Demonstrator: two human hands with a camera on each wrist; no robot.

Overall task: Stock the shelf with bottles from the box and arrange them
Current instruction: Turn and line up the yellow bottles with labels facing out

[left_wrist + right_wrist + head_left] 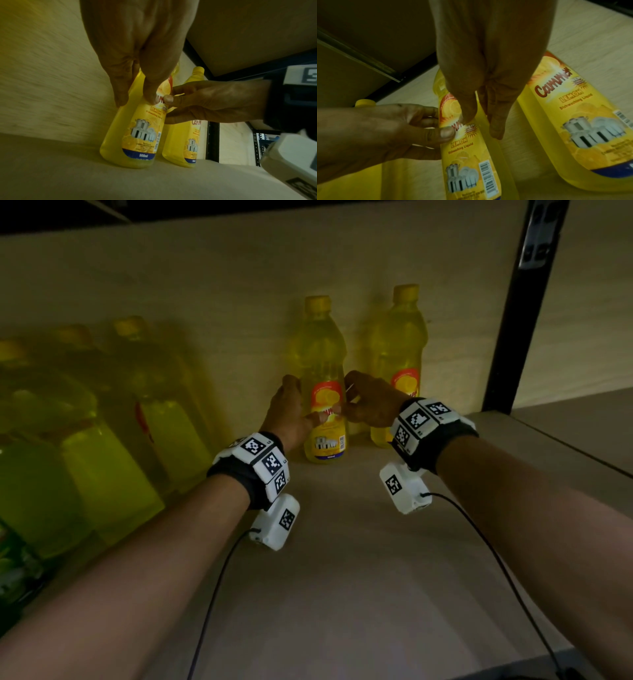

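Note:
A yellow dishwashing-liquid bottle (323,354) stands upright on the shelf board (342,577), near the back panel. My left hand (296,405) grips its left side and my right hand (346,395) grips its right side. Both thumbs press on the orange label. In the left wrist view the bottle (137,135) has its base on the board, with my left hand (135,99) curled round it. In the right wrist view my right hand (481,124) pinches the same bottle (467,155). A second, identical bottle (399,347) stands just to its right, untouched.
A dense row of yellow bottles (102,422) fills the left part of the shelf. A black upright post (513,320) bounds the shelf on the right. A green-labelled item (13,559) sits at the far left front. Bare board lies in front of the held bottle.

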